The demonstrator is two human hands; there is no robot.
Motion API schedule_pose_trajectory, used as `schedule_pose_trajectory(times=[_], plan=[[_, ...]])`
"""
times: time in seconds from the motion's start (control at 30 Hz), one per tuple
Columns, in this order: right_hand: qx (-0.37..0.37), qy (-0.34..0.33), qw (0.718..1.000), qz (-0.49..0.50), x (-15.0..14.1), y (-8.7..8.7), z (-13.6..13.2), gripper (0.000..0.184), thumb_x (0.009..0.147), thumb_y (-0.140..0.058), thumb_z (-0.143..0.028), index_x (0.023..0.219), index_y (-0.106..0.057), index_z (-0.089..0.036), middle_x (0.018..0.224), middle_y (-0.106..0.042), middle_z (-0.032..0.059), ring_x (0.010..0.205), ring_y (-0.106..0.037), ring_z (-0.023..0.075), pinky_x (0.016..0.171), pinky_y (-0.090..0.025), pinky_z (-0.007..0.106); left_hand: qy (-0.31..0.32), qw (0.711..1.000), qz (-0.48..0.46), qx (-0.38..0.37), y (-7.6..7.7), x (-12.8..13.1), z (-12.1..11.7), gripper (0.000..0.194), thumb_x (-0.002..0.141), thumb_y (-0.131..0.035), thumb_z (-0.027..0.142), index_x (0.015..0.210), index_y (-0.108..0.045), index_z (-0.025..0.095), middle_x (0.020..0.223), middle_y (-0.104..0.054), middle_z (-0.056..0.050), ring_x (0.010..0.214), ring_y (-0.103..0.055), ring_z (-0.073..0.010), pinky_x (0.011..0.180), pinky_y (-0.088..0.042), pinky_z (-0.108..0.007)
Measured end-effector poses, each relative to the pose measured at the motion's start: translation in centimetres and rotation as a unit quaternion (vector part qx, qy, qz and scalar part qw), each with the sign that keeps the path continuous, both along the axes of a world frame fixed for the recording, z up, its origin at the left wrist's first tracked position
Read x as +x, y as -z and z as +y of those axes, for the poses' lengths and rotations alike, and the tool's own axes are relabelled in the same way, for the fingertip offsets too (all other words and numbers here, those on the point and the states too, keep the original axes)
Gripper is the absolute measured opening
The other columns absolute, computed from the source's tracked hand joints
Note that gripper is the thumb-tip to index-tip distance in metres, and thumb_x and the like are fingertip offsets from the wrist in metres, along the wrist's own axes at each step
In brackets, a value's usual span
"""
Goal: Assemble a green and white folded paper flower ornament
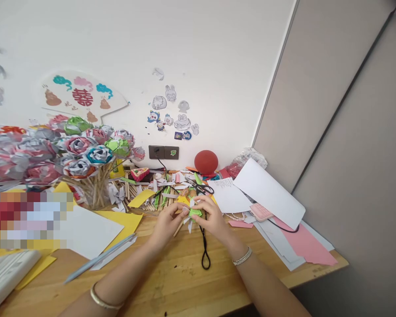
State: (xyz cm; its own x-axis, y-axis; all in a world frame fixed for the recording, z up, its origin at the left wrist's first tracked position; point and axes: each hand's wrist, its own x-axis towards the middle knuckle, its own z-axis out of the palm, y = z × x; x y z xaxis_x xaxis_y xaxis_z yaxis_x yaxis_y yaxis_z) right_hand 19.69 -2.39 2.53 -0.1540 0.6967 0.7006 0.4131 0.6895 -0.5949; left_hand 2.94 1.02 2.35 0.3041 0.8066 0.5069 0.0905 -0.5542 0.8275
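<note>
Between my two hands, above the middle of the wooden desk, is a small green-and-white paper flower (194,212) with loose white strips poking out. My left hand (171,220) pinches its left side between thumb and fingers. On the right side, my right hand (213,219) grips it with bent fingers. A thin wooden stick (177,230) slants down below the paper; whether it joins the flower is hidden by my fingers. A black cord loop (205,257) lies on the desk just below my right hand. Black-handled scissors (203,189) rest just behind the hands.
Finished paper flowers (77,145) fill a clear vase at the left. Paper scraps and sticks (141,193) litter the desk's back, near a red balloon-like ball (206,162). A blue-grey pen (99,257) lies left; a white laptop-like panel (269,193) leans over papers at right.
</note>
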Motion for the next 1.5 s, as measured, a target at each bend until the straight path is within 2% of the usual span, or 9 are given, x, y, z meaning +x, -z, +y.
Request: schedule_pose_trajectory(times=[0.13, 0.3, 0.43, 0.63, 0.8, 0.97, 1.13, 1.3, 1.5], plan=[[-0.044, 0.014, 0.988, 0.150, 0.7, 0.6, 1.1, 0.036, 0.081, -0.053, -0.040, 0.113, -0.052, -0.025, 0.119, -0.049, 0.0075, 0.101, -0.052, 0.0200, 0.089, -0.041, 0.036, 0.024, 0.993, -0.074, -0.088, 0.1, -0.5, 0.8, 0.017, 0.067, -0.067, 0.032, 0.070, -0.059, 0.017, 0.083, -0.068, -0.004, 0.078, -0.062, -0.0181, 0.073, -0.047, -0.030], [-0.241, -0.079, 0.940, 0.227, 1.0, 1.0, 1.9, 0.039, 0.079, -0.051, -0.050, 0.108, -0.053, -0.025, 0.097, -0.060, 0.0044, 0.085, -0.060, 0.0191, 0.073, -0.049, 0.033, 0.036, 0.980, -0.126, -0.151, 0.7, -0.8, 1.6, 0.025, 0.061, -0.072, 0.033, 0.060, -0.053, 0.016, 0.090, -0.069, -0.007, 0.085, -0.062, -0.0206, 0.075, -0.047, -0.032], [-0.224, -0.104, 0.937, 0.249, 0.8, 0.9, 1.8, 0.043, 0.078, -0.055, -0.045, 0.115, -0.046, -0.025, 0.084, -0.060, 0.0013, 0.074, -0.060, 0.0157, 0.066, -0.049, 0.028, 0.042, 0.985, -0.095, -0.140, 0.8, -0.7, 1.7, 0.024, 0.062, -0.071, 0.033, 0.061, -0.053, 0.016, 0.086, -0.069, -0.006, 0.080, -0.063, -0.0184, 0.073, -0.047, -0.030], [-0.159, -0.097, 0.963, 0.195, 0.7, 1.4, 1.9, 0.035, 0.075, -0.062, -0.033, 0.107, -0.052, -0.022, 0.085, -0.057, 0.0012, 0.081, -0.058, 0.0149, 0.074, -0.047, 0.028, -0.021, 0.988, 0.144, 0.052, 0.2, -0.8, 0.8, 0.011, 0.074, -0.052, 0.024, 0.065, -0.055, 0.018, 0.068, -0.062, -0.002, 0.066, -0.058, -0.0166, 0.061, -0.045, -0.026], [-0.169, -0.090, 0.966, 0.176, 0.0, 1.5, 1.4, 0.036, 0.072, -0.063, -0.022, 0.106, -0.053, -0.023, 0.088, -0.056, 0.0012, 0.089, -0.057, 0.0157, 0.078, -0.047, 0.029, -0.133, 0.892, 0.355, 0.246, -0.1, -1.0, -0.3, 0.016, 0.077, -0.042, 0.014, 0.067, -0.053, 0.019, 0.070, -0.060, -0.005, 0.066, -0.056, -0.0188, 0.059, -0.042, -0.026], [-0.150, -0.052, 0.976, 0.152, -0.6, 1.7, 1.4, 0.037, 0.072, -0.060, -0.019, 0.108, -0.053, -0.023, 0.087, -0.055, 0.0014, 0.086, -0.058, 0.0155, 0.076, -0.048, 0.028, -0.182, 0.842, 0.414, 0.295, 0.4, -0.4, -0.6, 0.012, 0.075, -0.044, 0.012, 0.076, -0.055, 0.017, 0.079, -0.061, -0.010, 0.078, -0.056, -0.0244, 0.069, -0.044, -0.034], [-0.088, 0.047, 0.990, 0.097, -0.9, 2.4, 1.7, 0.036, 0.072, -0.059, -0.016, 0.106, -0.052, -0.023, 0.093, -0.057, 0.0033, 0.087, -0.056, 0.0173, 0.077, -0.047, 0.031, -0.175, 0.881, 0.362, 0.250, 0.8, 0.2, -0.9, 0.027, 0.077, -0.049, 0.027, 0.097, -0.055, 0.009, 0.099, -0.057, -0.017, 0.099, -0.049, -0.0323, 0.085, -0.039, -0.045], [-0.060, 0.077, 0.995, 0.031, -1.4, 3.0, 1.5, 0.042, 0.072, -0.056, -0.011, 0.112, -0.049, -0.024, 0.097, -0.056, 0.0044, 0.087, -0.055, 0.0179, 0.078, -0.047, 0.033, -0.102, 0.958, 0.257, 0.083, 1.3, 0.6, -0.6, 0.041, 0.083, -0.041, 0.038, 0.116, -0.046, 0.014, 0.106, -0.057, -0.013, 0.097, -0.054, -0.0256, 0.082, -0.044, -0.040], [-0.075, 0.031, 0.996, 0.020, -2.7, 3.7, 1.2, 0.058, 0.068, -0.058, -0.007, 0.120, -0.041, -0.025, 0.103, -0.054, 0.0053, 0.087, -0.056, 0.0171, 0.080, -0.047, 0.034, -0.123, 0.967, 0.212, 0.076, 1.0, 0.0, 0.9, 0.032, 0.083, -0.041, 0.032, 0.106, -0.054, 0.014, 0.104, -0.060, -0.013, 0.098, -0.055, -0.0262, 0.084, -0.043, -0.042]])
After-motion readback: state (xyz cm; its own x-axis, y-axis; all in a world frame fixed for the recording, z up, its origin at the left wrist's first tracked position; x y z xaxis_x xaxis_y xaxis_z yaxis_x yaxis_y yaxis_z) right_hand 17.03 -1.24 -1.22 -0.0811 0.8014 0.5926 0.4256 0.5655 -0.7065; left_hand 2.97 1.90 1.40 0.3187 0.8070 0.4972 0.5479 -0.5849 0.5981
